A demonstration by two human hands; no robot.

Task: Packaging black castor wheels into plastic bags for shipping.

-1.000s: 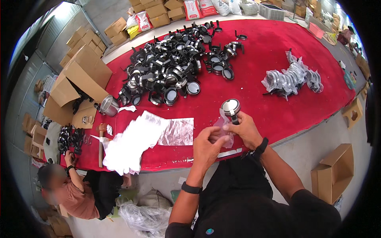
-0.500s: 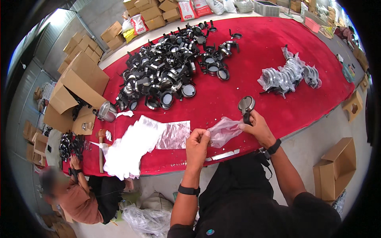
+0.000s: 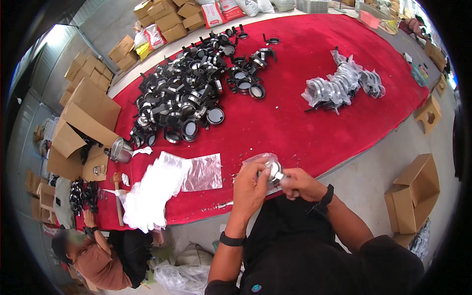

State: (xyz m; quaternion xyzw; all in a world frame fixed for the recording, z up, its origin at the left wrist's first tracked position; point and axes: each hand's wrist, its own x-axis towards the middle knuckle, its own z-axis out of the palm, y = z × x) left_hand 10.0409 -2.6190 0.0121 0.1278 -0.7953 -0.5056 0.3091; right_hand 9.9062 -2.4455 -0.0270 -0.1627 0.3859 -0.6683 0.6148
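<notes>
The left hand (image 3: 250, 189) was closed on the clear plastic bag (image 3: 260, 160), thumb and fingers pinching its mouth; the right hand (image 3: 299, 183) gripped the round metal part (image 3: 273, 172), which now sat inside the bag, whereas half a second before it had been held up bare to the right of the bag; the part looked to be bagged or nearly so. Both hands had drawn in together at the near edge of the table (image 3: 305, 123), close to the body; the left forearm rose almost straight from below with a black band at the wrist, while the right forearm came in from the right, bent at the wrist, a dark watch on it. Just left of the hands lay a flat clear bag (image 3: 202, 172) and a heap of white bags (image 3: 152, 194); farther off spread a big pile of black and silver parts (image 3: 189, 101); to the far right lay a bunch of bagged parts (image 3: 341, 86); at the far left stood open cardboard boxes (image 3: 81, 132), and a seated person (image 3: 98, 255) worked below them.
</notes>
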